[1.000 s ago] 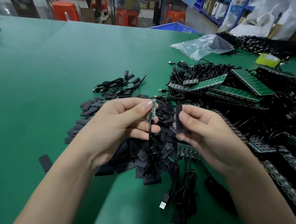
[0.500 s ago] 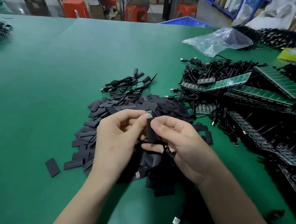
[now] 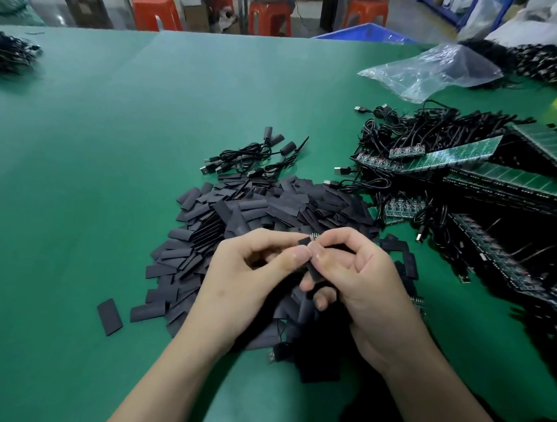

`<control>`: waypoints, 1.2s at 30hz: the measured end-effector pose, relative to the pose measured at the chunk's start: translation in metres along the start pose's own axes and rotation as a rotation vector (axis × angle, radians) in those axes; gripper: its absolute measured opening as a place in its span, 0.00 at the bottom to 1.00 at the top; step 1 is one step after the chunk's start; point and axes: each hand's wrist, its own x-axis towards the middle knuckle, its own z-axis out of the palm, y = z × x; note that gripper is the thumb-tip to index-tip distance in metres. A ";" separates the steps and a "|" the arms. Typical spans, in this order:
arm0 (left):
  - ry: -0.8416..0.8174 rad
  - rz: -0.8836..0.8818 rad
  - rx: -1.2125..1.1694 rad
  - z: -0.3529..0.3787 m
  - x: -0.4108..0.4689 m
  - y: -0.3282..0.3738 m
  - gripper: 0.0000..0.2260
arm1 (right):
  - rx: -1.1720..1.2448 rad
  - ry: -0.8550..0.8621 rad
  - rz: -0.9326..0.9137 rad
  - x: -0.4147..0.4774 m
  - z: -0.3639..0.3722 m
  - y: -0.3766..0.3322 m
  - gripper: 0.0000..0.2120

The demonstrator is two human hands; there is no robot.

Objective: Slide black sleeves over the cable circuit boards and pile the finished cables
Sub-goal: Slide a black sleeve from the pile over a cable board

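Observation:
My left hand (image 3: 251, 274) and my right hand (image 3: 364, 280) meet over a heap of flat black sleeves (image 3: 270, 210) on the green table. Between their fingertips is one black sleeve (image 3: 312, 270), pinched by both hands, with the green tip of a small circuit board (image 3: 314, 235) poking out of its top end. The cable of that board hangs down below my hands, mostly hidden. A small pile of sleeved cables (image 3: 257, 158) lies just beyond the sleeve heap.
Green panels of circuit boards with tangled black cables (image 3: 466, 175) fill the right side. A clear plastic bag (image 3: 433, 70) lies at the back right. One stray sleeve (image 3: 109, 317) lies at the left. Another cable bundle (image 3: 8, 51) sits at the far left edge.
The hands, apart a second ago with the board in the left and the sleeve in the right, have come together. The sleeve now covers most of the board.

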 end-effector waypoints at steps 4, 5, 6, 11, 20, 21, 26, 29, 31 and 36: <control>-0.064 -0.029 -0.134 -0.002 0.000 -0.001 0.13 | 0.017 -0.010 -0.001 -0.001 0.000 0.000 0.20; -0.072 -0.044 -0.172 -0.002 0.000 -0.001 0.13 | 0.018 -0.018 -0.001 -0.002 0.000 0.001 0.21; -0.077 -0.053 -0.196 -0.003 0.001 -0.002 0.13 | 0.020 -0.028 0.001 -0.003 0.000 0.001 0.21; -0.114 0.019 -0.217 -0.006 0.003 -0.003 0.06 | 0.023 -0.059 0.006 -0.004 0.001 0.000 0.22; 0.048 0.223 -0.252 -0.006 0.001 0.007 0.06 | -0.105 -0.094 0.010 -0.004 0.000 -0.002 0.18; 0.068 0.206 -0.304 -0.007 0.002 0.008 0.08 | -0.135 -0.097 0.014 -0.004 -0.001 -0.002 0.18; 0.133 0.182 -0.249 -0.011 0.005 0.007 0.08 | -0.178 -0.122 0.041 -0.004 -0.004 0.001 0.15; 0.107 0.117 -0.202 -0.010 0.007 0.003 0.07 | -0.137 -0.165 0.069 -0.004 -0.006 0.001 0.09; 0.087 0.117 -0.094 -0.011 0.007 -0.001 0.05 | -0.071 -0.184 0.084 -0.004 -0.006 0.000 0.06; -0.077 0.142 0.035 -0.011 0.001 -0.002 0.10 | 0.017 -0.177 0.019 -0.003 -0.005 -0.001 0.06</control>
